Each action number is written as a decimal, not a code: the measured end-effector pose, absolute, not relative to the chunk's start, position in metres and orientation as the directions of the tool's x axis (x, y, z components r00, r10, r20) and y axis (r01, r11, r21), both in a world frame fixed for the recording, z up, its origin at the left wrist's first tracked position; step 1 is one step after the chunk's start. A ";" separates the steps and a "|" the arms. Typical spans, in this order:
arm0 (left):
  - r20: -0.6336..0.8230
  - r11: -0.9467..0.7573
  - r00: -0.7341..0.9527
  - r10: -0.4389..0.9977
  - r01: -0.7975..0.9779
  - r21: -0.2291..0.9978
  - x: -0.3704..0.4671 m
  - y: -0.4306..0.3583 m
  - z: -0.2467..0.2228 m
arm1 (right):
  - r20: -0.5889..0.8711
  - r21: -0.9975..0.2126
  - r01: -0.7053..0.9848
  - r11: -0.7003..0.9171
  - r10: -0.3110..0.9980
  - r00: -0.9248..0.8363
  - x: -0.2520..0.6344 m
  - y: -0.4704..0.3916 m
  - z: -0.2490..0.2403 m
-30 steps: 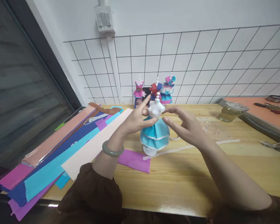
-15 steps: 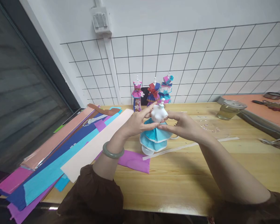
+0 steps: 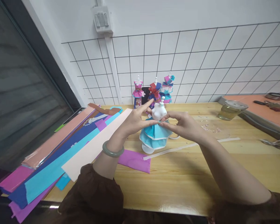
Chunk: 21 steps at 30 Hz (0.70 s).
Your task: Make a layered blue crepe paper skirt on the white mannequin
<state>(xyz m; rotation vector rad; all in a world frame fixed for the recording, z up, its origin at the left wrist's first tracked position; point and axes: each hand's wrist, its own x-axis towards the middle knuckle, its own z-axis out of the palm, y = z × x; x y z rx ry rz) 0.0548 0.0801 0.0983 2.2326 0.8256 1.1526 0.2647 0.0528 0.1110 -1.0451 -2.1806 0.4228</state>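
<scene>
A small white dress-form mannequin [image 3: 159, 111] stands upright on the table, its torso bare above a tiered light-blue paper skirt [image 3: 153, 135] edged in white. My left hand [image 3: 140, 118] closes on its left side at the waist, thumb along the skirt's top edge and index finger raised. From the other side, my right hand [image 3: 180, 123] pinches the waist, its thumb meeting the left thumb at the front. The fingers behind the torso are partly hidden. Below lies a purple paper piece [image 3: 135, 161], with a thin white paper strip [image 3: 172, 150] running off to the right.
Several long coloured paper sheets [image 3: 84, 140] overlap on the left. Three dressed mini mannequins, one in pink [image 3: 137, 90], stand at the wall. A lidded cup [image 3: 231, 110] stands back right near an orange mat [image 3: 270, 109]. Pink beads [image 3: 210, 128] lie on clear plastic.
My left index finger has lifted away from the mannequin's torso. Both thumbs have shifted slightly up along the waist; the mannequin stays in place.
</scene>
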 end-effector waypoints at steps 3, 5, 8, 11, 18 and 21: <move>0.555 -0.720 0.473 0.685 0.320 0.616 0.055 0.077 0.101 | 0.458 -0.519 0.585 0.624 0.780 -0.426 0.264 0.053 0.110; 0.546 -0.725 0.490 0.679 0.334 0.602 0.056 0.074 0.104 | 0.477 -0.502 0.593 0.630 0.773 -0.418 0.264 0.053 0.110; 0.514 -0.705 0.505 0.694 0.330 0.628 0.056 0.070 0.107 | 0.496 -0.485 0.599 0.638 0.764 -0.413 0.262 0.052 0.109; 0.486 -0.675 0.508 0.711 0.297 0.675 0.056 0.069 0.107 | 0.488 -0.479 0.612 0.629 0.771 -0.410 0.261 0.051 0.110; 0.470 -0.642 0.496 0.730 0.261 0.721 0.052 0.074 0.103 | 0.436 -0.528 0.575 0.625 0.781 -0.448 0.265 0.053 0.111; 0.466 -0.641 0.488 0.738 0.289 0.712 0.052 0.074 0.104 | 0.406 -0.567 0.544 0.618 0.785 -0.468 0.265 0.052 0.113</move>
